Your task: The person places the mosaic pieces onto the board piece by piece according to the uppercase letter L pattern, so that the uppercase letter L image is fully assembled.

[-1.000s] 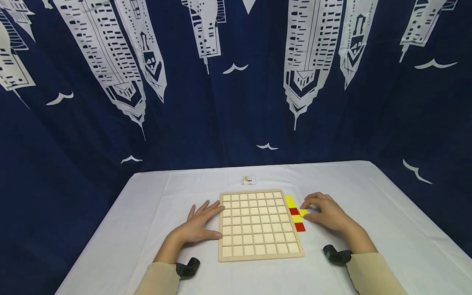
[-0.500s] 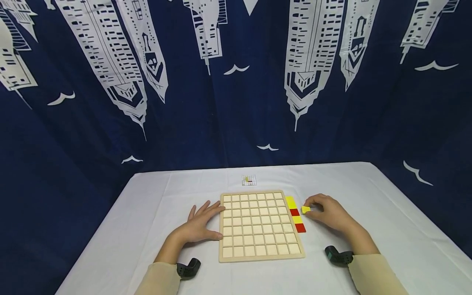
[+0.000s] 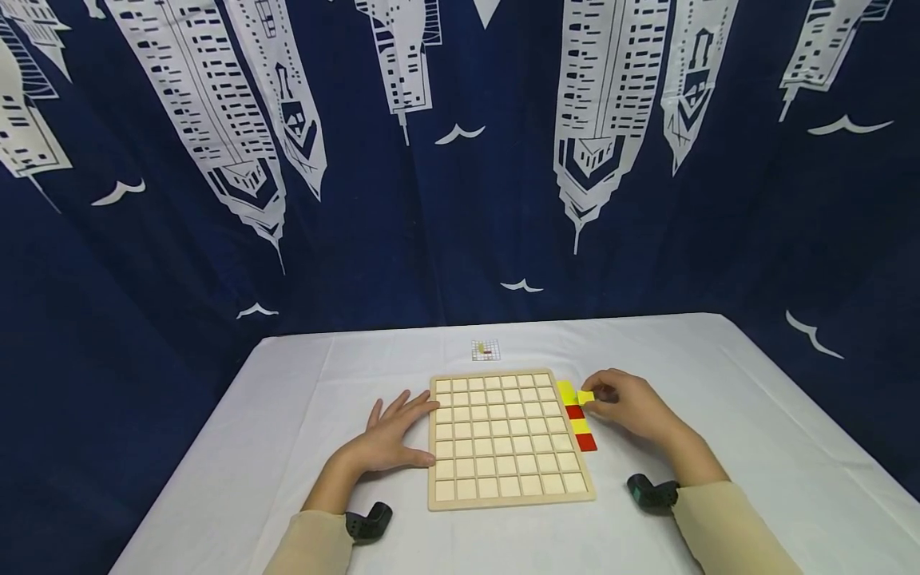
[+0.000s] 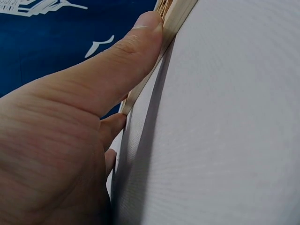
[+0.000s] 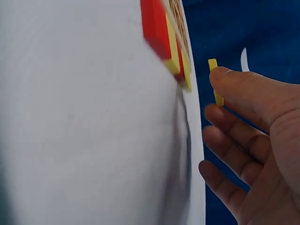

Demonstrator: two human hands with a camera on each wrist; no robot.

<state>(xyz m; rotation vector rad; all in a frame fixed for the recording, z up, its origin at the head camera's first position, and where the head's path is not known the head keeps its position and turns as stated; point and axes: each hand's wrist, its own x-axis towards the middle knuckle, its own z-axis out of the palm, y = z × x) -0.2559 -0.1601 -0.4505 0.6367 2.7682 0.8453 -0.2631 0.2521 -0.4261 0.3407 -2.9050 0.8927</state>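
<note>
My right hand (image 3: 632, 406) pinches a small yellow tile (image 3: 585, 397) between thumb and fingers. In the right wrist view the tile (image 5: 218, 97) is seen edge-on, raised off the table. Just left of it, a column of yellow and red tiles (image 3: 585, 442) lies along the right edge of a wooden grid board (image 3: 512, 506). The board's square cells hold no coloured tiles. My left hand (image 3: 384, 442) rests with spread, straight fingers against the board's left edge. In the left wrist view the thumb (image 4: 140, 44) touches the board's side.
A small printed card (image 3: 485, 350) with a coloured grid pattern lies beyond the board. White cloth covers the table (image 3: 345, 359). A dark blue curtain (image 3: 460, 224) hangs behind its far edge. Black cameras (image 3: 369, 522) sit on both wrists.
The right hand has lifted the yellow tile from beside the column, drawn it slightly right, then carried it up and left near the column's far end. The left hand stays in place.
</note>
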